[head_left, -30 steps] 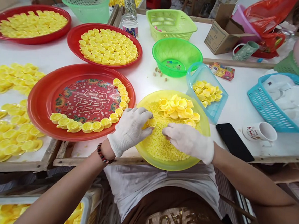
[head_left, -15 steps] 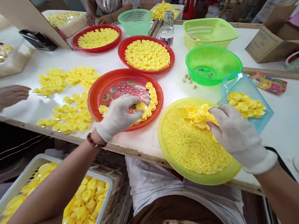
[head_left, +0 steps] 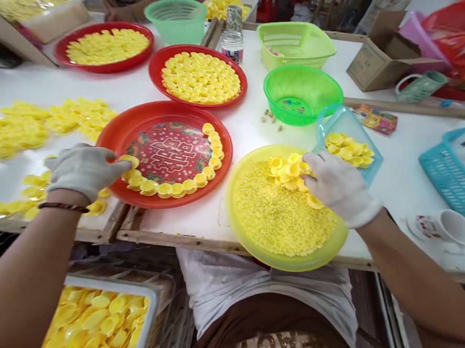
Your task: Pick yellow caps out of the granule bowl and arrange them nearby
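My left hand (head_left: 84,170), in a white glove, pinches a small yellow plastic cup (head_left: 131,161) at the left side of a red tray (head_left: 110,144). Similar cups (head_left: 164,189) form a curved row along the tray's front and right inner edge. My right hand (head_left: 338,186), gloved with bare fingertips, closes on a cluster of yellow plastic cups (head_left: 287,170) over a yellow plate (head_left: 242,236). Small yellow granules (head_left: 286,223) cover that plate. Beside the right hand, a blue scoop-like container (head_left: 373,157) holds more yellow pieces (head_left: 349,148).
Two red trays (head_left: 151,76) full of cups stand behind. Loose yellow pieces (head_left: 17,127) lie at left. A green bowl (head_left: 304,93), a lime basket (head_left: 297,44) and a cardboard box (head_left: 383,54) sit behind right. A white mug (head_left: 452,229) lies right; a crate (head_left: 148,305) stands below left.
My left hand has moved from the front of the red tray to its left edge. The row of cups now reaches around the front. The view has swung right; my right hand stays at the yellow plate.
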A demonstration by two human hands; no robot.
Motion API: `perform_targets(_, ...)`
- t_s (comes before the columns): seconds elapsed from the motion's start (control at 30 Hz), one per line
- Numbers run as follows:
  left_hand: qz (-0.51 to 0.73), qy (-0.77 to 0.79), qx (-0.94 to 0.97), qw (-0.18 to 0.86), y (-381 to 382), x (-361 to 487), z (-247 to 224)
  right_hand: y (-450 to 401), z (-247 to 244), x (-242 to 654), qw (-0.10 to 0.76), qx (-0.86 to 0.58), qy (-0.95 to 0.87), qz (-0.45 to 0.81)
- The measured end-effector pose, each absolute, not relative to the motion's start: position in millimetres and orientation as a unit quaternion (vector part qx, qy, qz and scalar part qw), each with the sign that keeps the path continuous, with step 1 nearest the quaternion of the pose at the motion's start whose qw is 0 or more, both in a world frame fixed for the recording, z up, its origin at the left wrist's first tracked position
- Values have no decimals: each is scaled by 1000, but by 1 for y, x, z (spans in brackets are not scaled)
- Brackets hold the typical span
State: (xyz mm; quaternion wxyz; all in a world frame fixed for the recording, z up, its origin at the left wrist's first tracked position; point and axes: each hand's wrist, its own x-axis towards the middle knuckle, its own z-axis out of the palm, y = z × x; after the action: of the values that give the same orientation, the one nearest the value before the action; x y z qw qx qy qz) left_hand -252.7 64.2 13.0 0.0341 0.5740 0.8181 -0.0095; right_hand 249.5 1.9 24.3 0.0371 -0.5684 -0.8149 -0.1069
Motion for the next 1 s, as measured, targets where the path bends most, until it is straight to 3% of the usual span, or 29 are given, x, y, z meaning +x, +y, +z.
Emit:
perform_targets(0.13,8,822,570,-13,62,-234,17,0,28,249,41,-568,-817,-93)
perform_targets(0.23,139,718,681,-31,45,-188,17,-8,30,235,102,-528,-842,-47)
perform_targets(0.33,174,575,800,-3,25,-117,16,-16,22,209,110,-466,-877,21)
perform_targets(0.43,153,461,872,54,9,-53,14,-23,11,188,48,-443,-893,59)
perform_targets(0.57,99,421,900,63,-2,-17,12,-35,11,193,17,-497,-862,96)
perform_targets(0.7,80,427,899,60,-5,-10,10,-51,20,201,-141,-549,-812,139)
perform_targets(0.77,51,427,901,56,-4,-6,7,-55,19,195,-178,-540,-809,148)
perform_targets(1.0,38,435,897,67,-8,-2,2,-43,-1,200,-66,-454,-859,228)
